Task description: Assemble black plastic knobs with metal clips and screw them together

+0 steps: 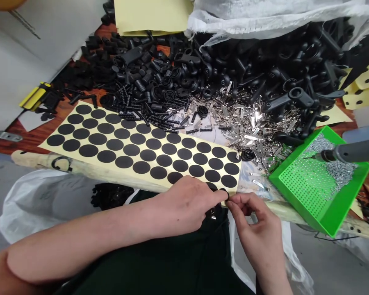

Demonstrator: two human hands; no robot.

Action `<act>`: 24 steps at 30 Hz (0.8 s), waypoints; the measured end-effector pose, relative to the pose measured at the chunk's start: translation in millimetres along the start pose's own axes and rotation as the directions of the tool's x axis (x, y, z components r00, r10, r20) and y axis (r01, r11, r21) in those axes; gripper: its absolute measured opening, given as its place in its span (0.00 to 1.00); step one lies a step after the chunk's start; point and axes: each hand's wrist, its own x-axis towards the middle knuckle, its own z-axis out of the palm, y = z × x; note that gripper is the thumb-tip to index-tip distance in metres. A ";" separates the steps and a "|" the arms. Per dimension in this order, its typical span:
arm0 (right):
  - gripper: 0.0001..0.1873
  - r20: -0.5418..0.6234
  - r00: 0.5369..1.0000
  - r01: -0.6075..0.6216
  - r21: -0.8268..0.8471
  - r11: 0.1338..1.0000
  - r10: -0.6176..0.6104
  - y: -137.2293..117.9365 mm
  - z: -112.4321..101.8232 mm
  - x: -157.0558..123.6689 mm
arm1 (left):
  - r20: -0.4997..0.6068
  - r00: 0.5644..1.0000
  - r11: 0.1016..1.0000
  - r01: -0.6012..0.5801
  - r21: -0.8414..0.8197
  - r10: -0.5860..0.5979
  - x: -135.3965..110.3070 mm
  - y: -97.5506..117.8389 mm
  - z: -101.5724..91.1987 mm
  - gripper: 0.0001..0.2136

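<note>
A pale yellow backing sheet (117,123) covered with several rows of round black stickers lies along the table's near edge. My left hand (184,207) rests on the sheet's near right corner, fingers curled and pinched there. My right hand (258,233) meets it from the right, thumb and forefinger pinching a black sticker (224,191) at that corner. What sits under my left fingers is hidden.
A big heap of black plastic parts (264,69) and shiny metal clips (249,127) fills the table behind the sheet. A green perforated tray (310,184) with small screws stands at right, an electric screwdriver (350,152) lying over it. Yellow sheets (150,16) lie at the back.
</note>
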 end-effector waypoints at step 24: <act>0.07 -0.107 0.977 -0.101 0.531 0.841 0.185 17.5 -22.1 -12.0 | 0.239 0.967 0.864 0.193 -0.464 -0.088 21.9 -9.7 -39.6 0.22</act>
